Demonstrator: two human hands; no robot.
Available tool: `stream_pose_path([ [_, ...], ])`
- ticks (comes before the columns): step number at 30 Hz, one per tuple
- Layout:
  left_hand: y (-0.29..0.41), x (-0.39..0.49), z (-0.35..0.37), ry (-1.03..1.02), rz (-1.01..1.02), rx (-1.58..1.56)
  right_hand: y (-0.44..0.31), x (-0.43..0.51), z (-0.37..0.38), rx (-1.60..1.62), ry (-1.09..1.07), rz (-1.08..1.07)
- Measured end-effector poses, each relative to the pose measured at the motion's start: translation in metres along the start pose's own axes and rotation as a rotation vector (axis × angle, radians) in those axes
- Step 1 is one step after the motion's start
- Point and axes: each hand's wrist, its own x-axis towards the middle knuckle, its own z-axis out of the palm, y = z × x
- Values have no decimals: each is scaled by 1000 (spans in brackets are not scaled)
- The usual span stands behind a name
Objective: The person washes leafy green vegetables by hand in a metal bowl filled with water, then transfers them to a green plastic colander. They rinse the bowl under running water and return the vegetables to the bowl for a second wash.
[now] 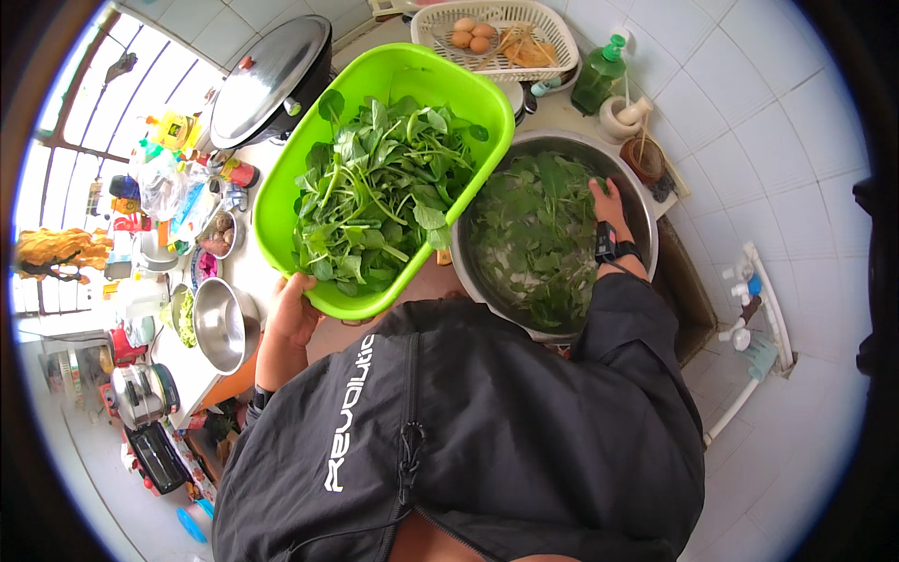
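My left hand grips the near left rim of a bright green plastic basin, with the thumb over the edge. Fresh leafy greens are heaped inside, and a few leaves hang over its right rim. To the right is a round stainless-steel basin of water. More leafy greens float and soak there. My right hand reaches into the right side of this basin, fingers against the leaves. Its fingertips are partly hidden, so I cannot tell whether it grasps any.
Behind stand a lidded wok, a white plastic basket with several eggs, a green pump bottle and a stone mortar. An empty steel bowl sits on the left counter. The sink lies right, beside wall pipes.
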Motion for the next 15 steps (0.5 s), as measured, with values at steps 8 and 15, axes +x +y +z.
stream_pose_path([
  [8,-7,-8,5,31,-5,-19,-89,12,69,-78,-541,14],
  [15,-16,-8,10,33,2,-2,-110,-96,79,-729,-665,-148],
])
